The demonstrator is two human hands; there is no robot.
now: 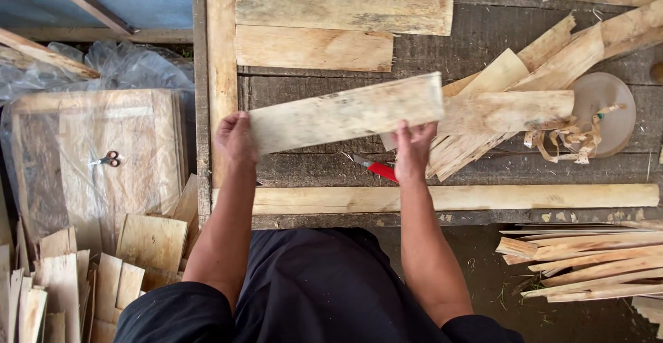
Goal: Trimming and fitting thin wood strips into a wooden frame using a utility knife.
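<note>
I hold a long pale sheet of thin wood veneer (345, 111) above a dark wooden workbench (483, 39). My left hand (235, 139) grips its left end. My right hand (413, 146) grips its lower edge near the right end. The sheet is tilted, its right end higher. Just under my right hand a knife with a red handle (378, 169) lies on the bench.
A loose pile of veneer strips (511, 101) lies right of my hands, by a round tan disc (608, 108). Two flat sheets (324, 25) lie at the bench's back. Scissors (107, 158) rest on a plastic-covered stack at left. More strips are stacked lower right (587, 260) and lower left (69, 281).
</note>
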